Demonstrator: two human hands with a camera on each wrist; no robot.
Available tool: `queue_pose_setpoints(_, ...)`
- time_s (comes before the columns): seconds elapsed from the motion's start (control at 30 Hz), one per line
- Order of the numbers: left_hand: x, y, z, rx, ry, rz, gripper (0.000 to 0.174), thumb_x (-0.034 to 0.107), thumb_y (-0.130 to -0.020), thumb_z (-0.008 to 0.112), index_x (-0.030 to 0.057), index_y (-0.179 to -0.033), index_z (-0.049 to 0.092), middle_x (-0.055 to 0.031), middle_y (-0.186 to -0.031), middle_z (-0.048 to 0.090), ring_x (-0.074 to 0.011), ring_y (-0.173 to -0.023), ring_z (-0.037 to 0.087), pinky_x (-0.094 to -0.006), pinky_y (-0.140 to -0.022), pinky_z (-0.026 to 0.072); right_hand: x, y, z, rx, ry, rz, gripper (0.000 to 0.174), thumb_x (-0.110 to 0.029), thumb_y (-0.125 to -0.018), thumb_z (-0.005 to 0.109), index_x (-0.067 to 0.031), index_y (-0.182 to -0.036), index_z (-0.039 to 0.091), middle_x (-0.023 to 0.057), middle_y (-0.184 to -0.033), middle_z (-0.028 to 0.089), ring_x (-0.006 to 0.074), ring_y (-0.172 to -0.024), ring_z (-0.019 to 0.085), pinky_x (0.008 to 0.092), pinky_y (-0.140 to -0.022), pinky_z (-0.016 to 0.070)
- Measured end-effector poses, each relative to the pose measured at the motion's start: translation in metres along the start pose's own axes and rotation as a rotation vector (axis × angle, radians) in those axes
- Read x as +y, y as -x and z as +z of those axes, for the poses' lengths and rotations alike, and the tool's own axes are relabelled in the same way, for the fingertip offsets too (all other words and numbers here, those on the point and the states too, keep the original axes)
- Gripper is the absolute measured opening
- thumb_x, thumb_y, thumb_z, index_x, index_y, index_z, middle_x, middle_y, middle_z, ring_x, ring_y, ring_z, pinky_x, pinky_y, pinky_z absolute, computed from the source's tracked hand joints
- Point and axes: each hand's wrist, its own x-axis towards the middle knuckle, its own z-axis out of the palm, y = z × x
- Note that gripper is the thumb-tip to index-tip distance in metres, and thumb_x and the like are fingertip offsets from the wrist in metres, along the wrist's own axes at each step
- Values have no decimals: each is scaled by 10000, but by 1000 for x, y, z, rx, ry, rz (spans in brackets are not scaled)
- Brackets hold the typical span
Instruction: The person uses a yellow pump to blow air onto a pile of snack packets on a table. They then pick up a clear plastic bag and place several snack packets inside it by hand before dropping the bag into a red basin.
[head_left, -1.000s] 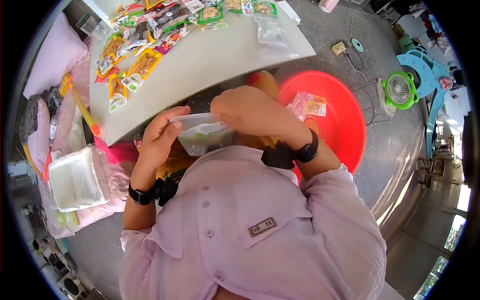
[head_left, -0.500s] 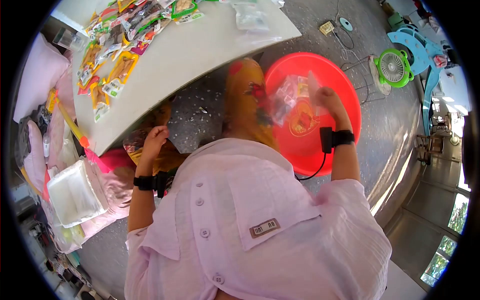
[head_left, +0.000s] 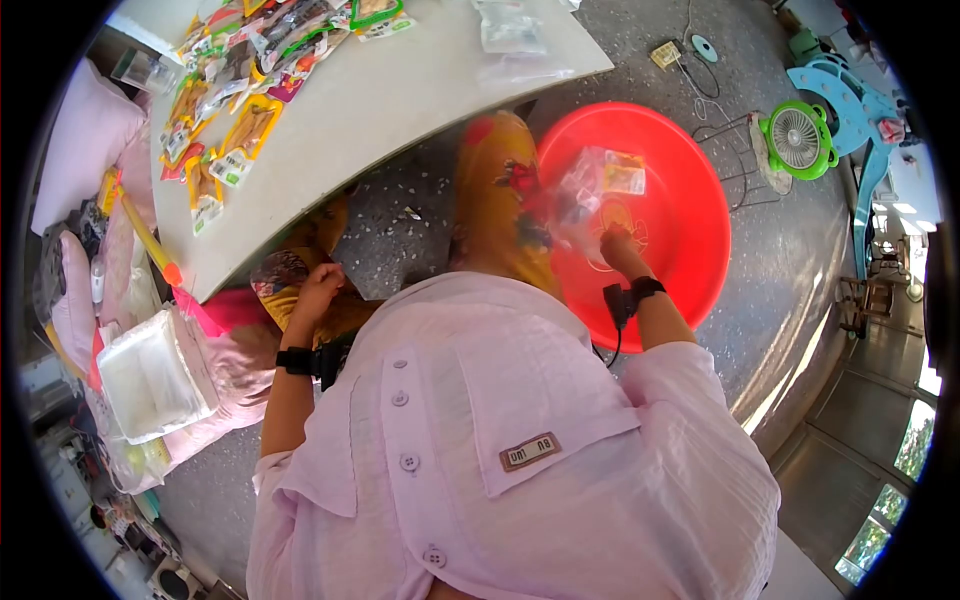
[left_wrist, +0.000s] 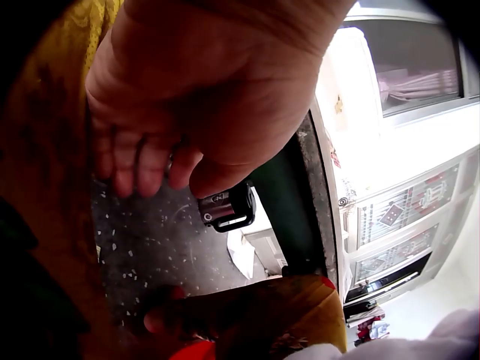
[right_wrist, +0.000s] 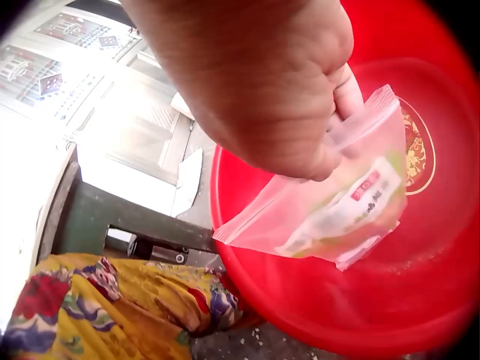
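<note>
My right hand (head_left: 622, 248) is inside the red basin (head_left: 695, 230), pinching a clear zip-lock bag (right_wrist: 337, 199) by its top edge. Through the plastic a snack packet (right_wrist: 367, 196) with a white label shows in the right wrist view. Other clear bags (head_left: 580, 195) lie at the basin's left side, one with a yellow-edged packet (head_left: 625, 173). My left hand (head_left: 320, 292) hangs over the yellow flowered trousers, its fingers loosely bent and holding nothing. The left wrist view shows that hand (left_wrist: 217, 90) from the palm side.
Many snack packets (head_left: 248, 130) cover the left of the pale table (head_left: 400, 90), with clear bags (head_left: 512, 28) near its right end. A white-lined box (head_left: 155, 375) stands at my left. Beyond the basin are a green fan (head_left: 797, 138) and a wire stand.
Both hands held the zip-lock bag over my lap one second ago. My left hand has let go and dropped back; my right has carried the bag rightward and down into the basin.
</note>
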Motion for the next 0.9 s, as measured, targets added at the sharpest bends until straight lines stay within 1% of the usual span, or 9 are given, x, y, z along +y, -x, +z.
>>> queue_pose_setpoints(0.07, -3, 1, 1, 9, 4, 12, 206, 188, -798, 512, 64, -963, 505, 8, -815, 520, -76, -721, 473, -193, -639, 386, -51, 20, -34, -69, -118, 151, 155, -90, -729, 432, -49, -817, 553, 178, -743, 582, 347, -735, 566, 410, -640, 447)
queue_pose_setpoints(0.17, -2, 6, 1, 3, 17, 38, 212, 181, -797, 513, 61, -971, 504, 7, -821, 520, -80, -726, 473, -197, -652, 387, -92, 47, -59, -310, 97, 241, 169, -97, -737, 432, -74, -848, 558, 148, -883, 580, 305, -862, 555, 434, -679, 426)
queue_pose_setpoints(0.3, 7, 15, -1, 23, 57, 36, 234, 177, -798, 497, 17, -970, 497, -2, -800, 512, -82, -709, 457, -204, -627, 379, -76, 63, -39, -564, 245, 400, 206, -114, -756, 420, -88, -919, 543, 109, -993, 563, 293, -911, 546, 502, -706, 385)
queue_pose_setpoints(0.4, 8, 18, -8, 8, 101, 17, 251, 170, -797, 500, 7, -987, 493, -12, -815, 519, -81, -720, 462, -199, -629, 385, -63, 55, -45, -539, 282, 485, 227, -157, -778, 409, -100, -960, 532, 85, -998, 567, 285, -940, 536, 516, -720, 366)
queue_pose_setpoints(0.53, 27, 39, -19, 165, 170, 77, 253, 163, -796, 502, 0, -990, 498, -17, -812, 522, -81, -745, 468, -199, -642, 390, -49, 7, -49, -231, 203, 385, 251, -119, -749, 422, -87, -961, 552, 154, -949, 579, 300, -897, 555, 470, -731, 394)
queue_pose_setpoints(0.6, 32, 51, -34, 296, 153, 160, 239, 157, -794, 506, -3, -972, 510, -19, -811, 522, -80, -759, 469, -200, -653, 392, -91, -15, -99, 23, -54, 343, 239, -126, -749, 432, -61, -952, 541, 179, -911, 578, 327, -866, 553, 420, -713, 424)
queue_pose_setpoints(0.73, 29, 79, -77, 637, 38, 391, 170, 112, -784, 514, -1, -909, 535, -18, -781, 536, -82, -726, 482, -210, -650, 403, -136, -67, -136, 504, -323, -24, 258, -112, -768, 469, 29, -982, 497, 211, -934, 545, 331, -895, 516, 374, -777, 406)
queue_pose_setpoints(0.8, 40, 105, -95, 907, -184, 458, 151, 104, -781, 516, 5, -893, 536, -33, -728, 534, -90, -667, 485, -220, -605, 410, -180, -77, -166, 602, -503, -27, 273, -131, -787, 498, 39, -1000, 480, 176, -967, 537, 288, -918, 510, 340, -802, 390)
queue_pose_setpoints(0.9, 42, 135, -126, 1246, -464, 487, 150, 93, -742, 523, 13, -869, 538, -122, -742, 554, -218, -659, 534, -301, -600, 433, -228, -82, -192, 649, -528, -146, 295, -144, -798, 503, 52, -1013, 457, 195, -1046, 487, 300, -989, 459, 342, -857, 350)
